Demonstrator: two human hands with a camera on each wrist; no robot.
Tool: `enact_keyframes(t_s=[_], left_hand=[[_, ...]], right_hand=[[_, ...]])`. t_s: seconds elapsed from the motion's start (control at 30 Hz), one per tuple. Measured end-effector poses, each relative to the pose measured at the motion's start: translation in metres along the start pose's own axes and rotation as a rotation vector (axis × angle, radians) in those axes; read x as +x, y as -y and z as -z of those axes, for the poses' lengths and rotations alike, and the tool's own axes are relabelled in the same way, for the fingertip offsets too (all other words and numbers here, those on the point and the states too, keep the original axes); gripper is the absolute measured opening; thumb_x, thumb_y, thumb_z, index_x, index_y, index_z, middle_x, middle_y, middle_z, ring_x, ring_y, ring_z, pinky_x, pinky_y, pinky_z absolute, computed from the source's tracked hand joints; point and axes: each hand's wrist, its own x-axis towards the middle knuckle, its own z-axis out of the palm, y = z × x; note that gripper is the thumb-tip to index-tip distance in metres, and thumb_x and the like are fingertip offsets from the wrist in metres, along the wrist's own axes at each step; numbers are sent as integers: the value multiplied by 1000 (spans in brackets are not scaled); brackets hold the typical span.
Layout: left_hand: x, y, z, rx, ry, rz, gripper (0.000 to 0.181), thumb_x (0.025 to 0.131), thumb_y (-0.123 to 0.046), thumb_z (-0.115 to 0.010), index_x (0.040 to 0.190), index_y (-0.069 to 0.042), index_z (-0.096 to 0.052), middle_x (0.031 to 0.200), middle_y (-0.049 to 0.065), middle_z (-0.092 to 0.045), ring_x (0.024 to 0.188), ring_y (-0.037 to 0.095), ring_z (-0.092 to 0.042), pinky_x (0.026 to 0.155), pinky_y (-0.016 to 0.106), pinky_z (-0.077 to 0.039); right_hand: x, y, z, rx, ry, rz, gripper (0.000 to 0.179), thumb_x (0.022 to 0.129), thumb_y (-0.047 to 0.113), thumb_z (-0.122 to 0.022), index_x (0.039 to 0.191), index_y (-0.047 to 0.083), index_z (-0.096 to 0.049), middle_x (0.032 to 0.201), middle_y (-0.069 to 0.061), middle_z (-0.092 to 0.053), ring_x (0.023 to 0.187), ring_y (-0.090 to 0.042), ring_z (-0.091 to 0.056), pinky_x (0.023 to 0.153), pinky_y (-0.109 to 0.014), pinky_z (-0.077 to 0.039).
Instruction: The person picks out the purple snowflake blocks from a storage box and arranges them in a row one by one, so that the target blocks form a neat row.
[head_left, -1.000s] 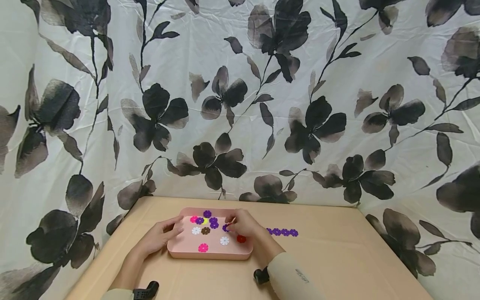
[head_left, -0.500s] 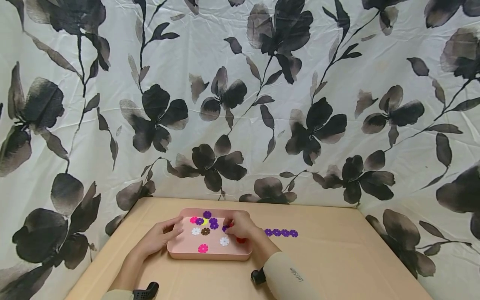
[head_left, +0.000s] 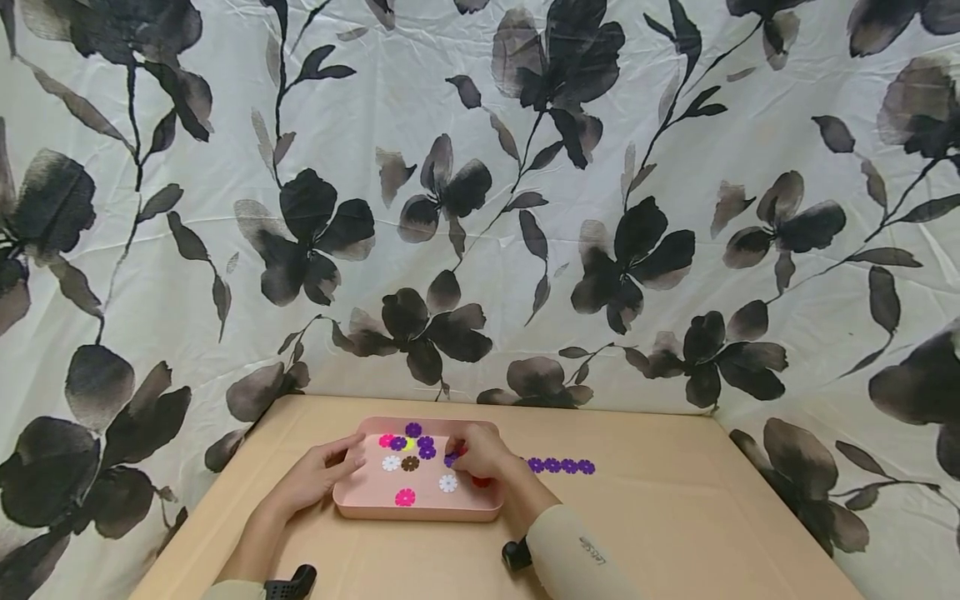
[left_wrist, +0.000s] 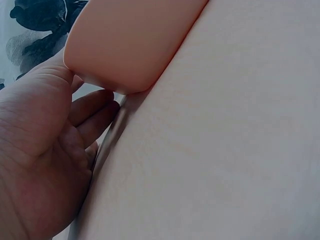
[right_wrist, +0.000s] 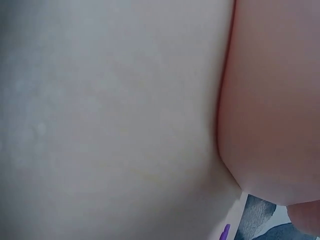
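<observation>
Your step in hand appeared to be picking at a purple flower piece (head_left: 449,460) in the pink tray (head_left: 416,514). It called for fingertips kept low, a light pinch on the petal edges and a straight lift, so that its neighbours were not dragged along. Your left grip (head_left: 322,473) did well to take the tray's left wall, thumb over the rim and fingers bent along the outside; steady pressure there, without tilting, would have suited the work.

Your right grip (head_left: 480,457) was narrow, its fingertips drawn together at the piece; you could not have told from these views whether the pinch had closed, since the fingers covered part of it. The piece lay at the left side of those fingertips, touching or nearly so. Just below the grip sat a red flower piece (head_left: 482,482), partly hidden by the hand, and below and left a white flower piece (head_left: 447,482). A purple cluster (head_left: 427,448) lay farther left. To the right of the grip, past your wrist, a purple flower row (head_left: 561,466) rested on the bench (head_left: 675,517).
</observation>
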Motion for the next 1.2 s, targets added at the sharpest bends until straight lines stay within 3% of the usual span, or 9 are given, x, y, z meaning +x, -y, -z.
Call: enact_keyframes(t_s=[0.27, 0.43, 0.87, 1.07, 1.2], left_hand=[[-3, -4, 2, 10, 9, 7, 65, 102, -40, -67, 157, -11, -48, 163, 13, -44, 155, 38, -33, 125, 57, -29], [-6, -3, 7, 7, 25, -12, 67, 101, -41, -67, 157, -9, -47, 163, 14, -45, 155, 39, -33, 125, 58, -30], [-13, -1, 12, 5, 45, -28, 67, 101, -44, -68, 156, -10, -49, 162, 14, -46, 154, 39, -34, 124, 58, -31], [-14, 0, 13, -10, 45, -41, 66, 101, -41, -69, 155, -10, -50, 161, 14, -47, 154, 40, -35, 124, 58, -31], [-15, 0, 14, 2, 45, -48, 65, 101, -41, -68, 155, -11, -50, 161, 15, -47, 153, 40, -36, 124, 58, -32]], right_hand=[[-4, 3, 0, -8, -46, 18, 17, 81, 9, -89, 89, 21, -80, 86, 9, -70, 88, -12, -56, 94, -38, -49], [-8, 7, 0, 10, -45, 31, 16, 80, 7, -90, 87, 18, -80, 81, 8, -70, 80, -10, -57, 86, -31, -50], [-26, 15, 5, 216, 11, -26, 19, 86, 2, -83, 103, 8, -82, 92, 2, -73, 83, -16, -62, 81, -28, -62], [-42, 11, 12, 346, -60, -45, 24, 86, 6, -84, 110, 7, -81, 101, 0, -71, 90, -17, -65, 81, -28, -63], [-55, 8, 20, 375, -117, -28, 25, 87, 7, -84, 111, 9, -81, 100, -4, -67, 91, -19, -64, 79, -25, -60]])
